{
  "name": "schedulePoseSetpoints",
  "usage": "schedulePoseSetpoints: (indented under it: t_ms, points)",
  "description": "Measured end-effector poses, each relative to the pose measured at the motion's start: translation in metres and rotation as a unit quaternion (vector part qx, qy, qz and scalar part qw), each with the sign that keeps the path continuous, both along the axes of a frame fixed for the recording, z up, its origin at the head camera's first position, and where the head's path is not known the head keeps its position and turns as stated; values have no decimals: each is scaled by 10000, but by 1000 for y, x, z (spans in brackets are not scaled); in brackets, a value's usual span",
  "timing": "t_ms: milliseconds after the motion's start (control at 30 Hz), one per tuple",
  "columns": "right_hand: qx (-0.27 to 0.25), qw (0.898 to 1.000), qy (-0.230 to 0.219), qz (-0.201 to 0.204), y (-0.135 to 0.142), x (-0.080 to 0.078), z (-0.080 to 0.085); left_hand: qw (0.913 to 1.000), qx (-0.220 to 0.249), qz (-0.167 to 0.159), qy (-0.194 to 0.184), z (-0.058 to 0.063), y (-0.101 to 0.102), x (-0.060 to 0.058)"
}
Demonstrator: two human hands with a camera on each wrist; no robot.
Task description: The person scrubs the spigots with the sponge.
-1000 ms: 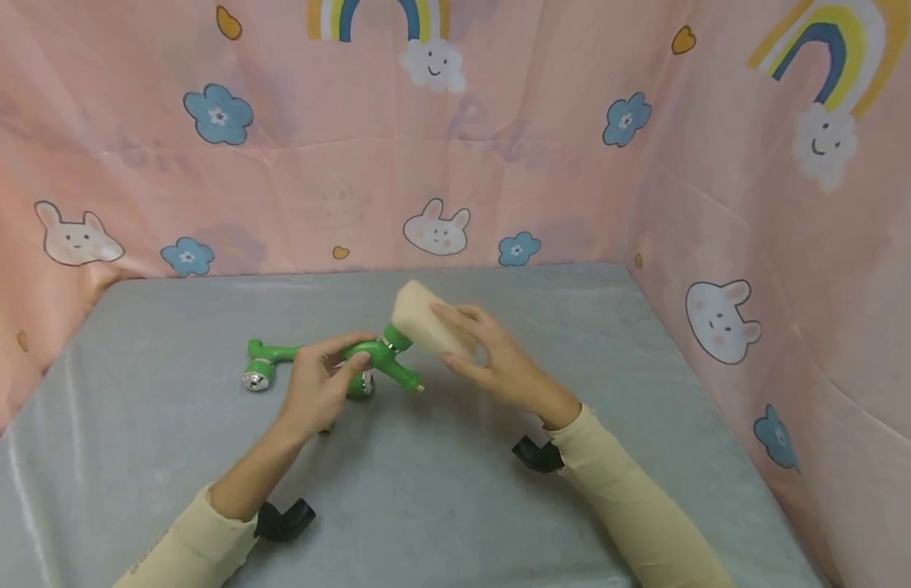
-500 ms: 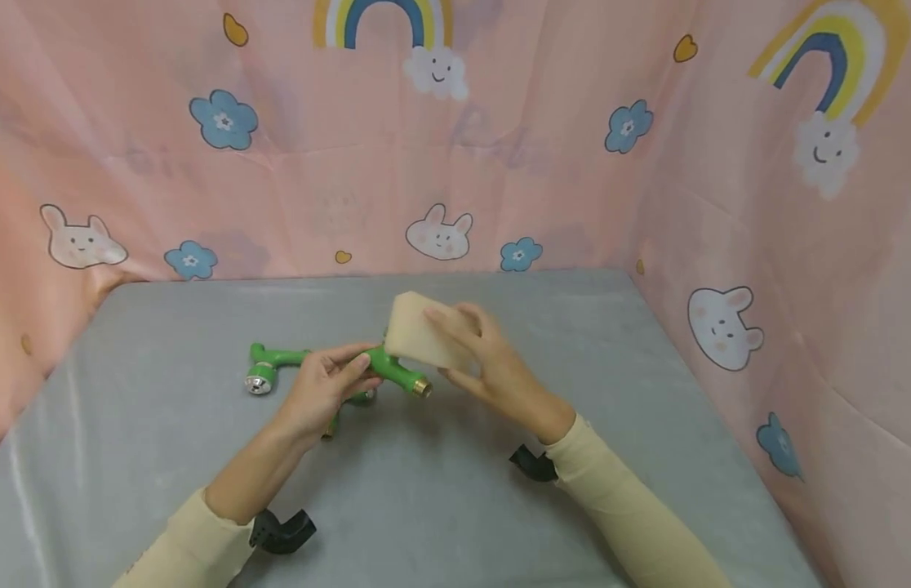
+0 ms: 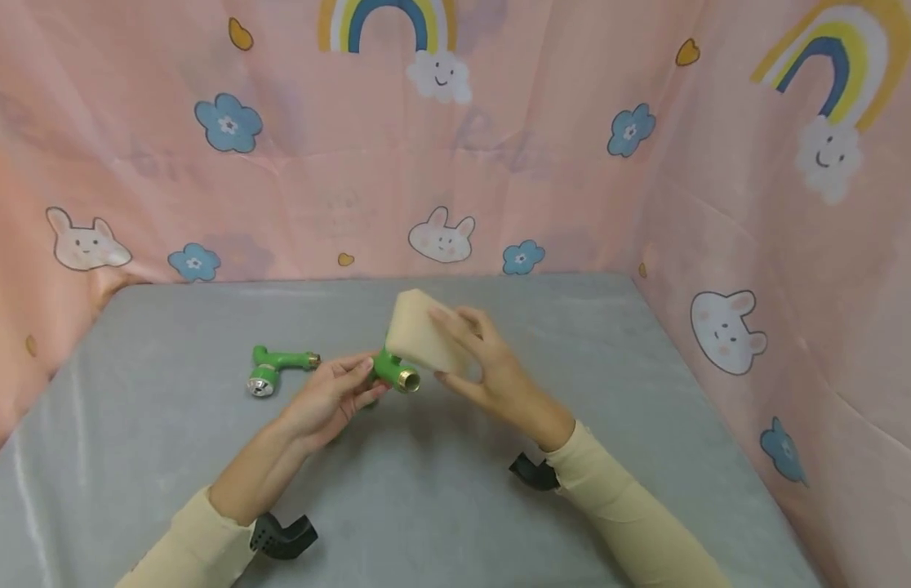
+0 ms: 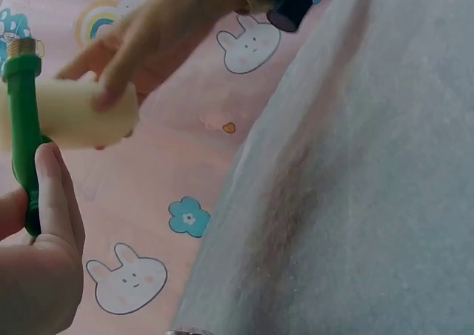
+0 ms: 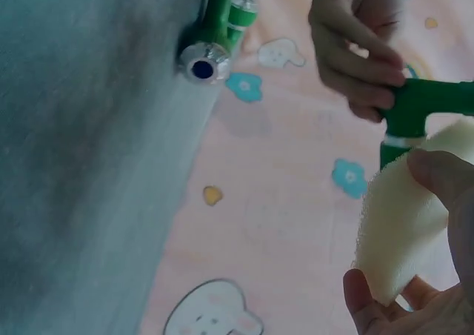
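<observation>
My left hand grips a green tap between thumb and fingers, held up over the table. Its brass threaded end points toward the head camera. A cream sponge is in my right hand, thumb on one side and fingers on the other. The sponge lies against the tap's far end and hides part of it. In the left wrist view the tap stands upright across the sponge. The right wrist view shows the tap's white ring right beside the sponge.
A second green tap with a silver end lies on the grey cloth-covered table, left of my hands. Another green tap shows in the right wrist view, mostly hidden by my left hand in the head view. A pink patterned curtain surrounds the back and right.
My left hand has turned the tap, so its brass threaded opening faces the head camera more. My right hand has shifted the sponge slightly left and down over the tap.
</observation>
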State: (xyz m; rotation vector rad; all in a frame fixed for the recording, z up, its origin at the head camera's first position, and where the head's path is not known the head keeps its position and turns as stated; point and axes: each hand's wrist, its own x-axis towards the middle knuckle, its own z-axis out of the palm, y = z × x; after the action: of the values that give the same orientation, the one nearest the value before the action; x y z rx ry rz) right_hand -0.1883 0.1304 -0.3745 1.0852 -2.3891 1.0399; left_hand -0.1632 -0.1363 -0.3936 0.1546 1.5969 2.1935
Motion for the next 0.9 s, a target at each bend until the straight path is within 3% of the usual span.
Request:
schedulePoseSetpoints:
  t_ms: [233, 333, 433, 533, 733, 833, 900]
  points:
    - [325, 9952, -815, -434, 12, -17, -8, 9995, 110, 185, -234, -1, -2, -2]
    - [91, 9940, -1038, -335, 19, -17, -2, 9996, 153, 91, -208, -3, -4, -4]
    - [-125, 9937, -1110, 106, 19, -12, 8, 9998, 183, -95, 77, -5, -5, -5]
    - [-14, 9888, -1424, 457, 19, -9, 11, 9987, 193, -113, 467, -5, -7, -5]
    - [309, 9746, -2219, 29, 33, -16, 11, 9934, -208, 264, 1096, 1, -14, -4]
    - [181, 9778, -2088, 37, 38, -16, 15, 9863, -788, 340, 1410, 4, -14, -5]
    - [94, 9801, -1962, 283, 35, -11, 19, 9801, -1163, 336, 1574, 6, -12, -5]
